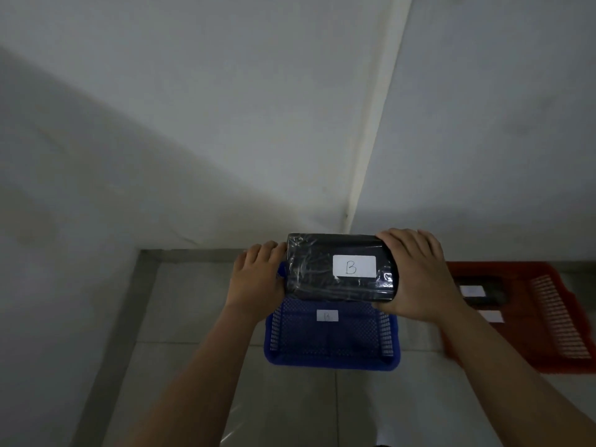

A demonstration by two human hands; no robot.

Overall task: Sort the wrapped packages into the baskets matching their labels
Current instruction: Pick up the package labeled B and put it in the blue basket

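Observation:
A black plastic-wrapped package (322, 272) with a white label reading "B" is held level between both hands. My left hand (254, 279) grips its left end and my right hand (419, 275) grips its right end. The package hovers over the far part of a blue mesh basket (332, 359) on the floor. A small white label sits on the basket's inner far wall. To the right stands a red basket (554, 317) with a dark wrapped package (483, 293) bearing a white label inside.
White walls meet in a corner just behind the baskets. Light floor tiles with a grey border strip run along the left wall. Both baskets sit close to the back wall, a gap of bare tile between them.

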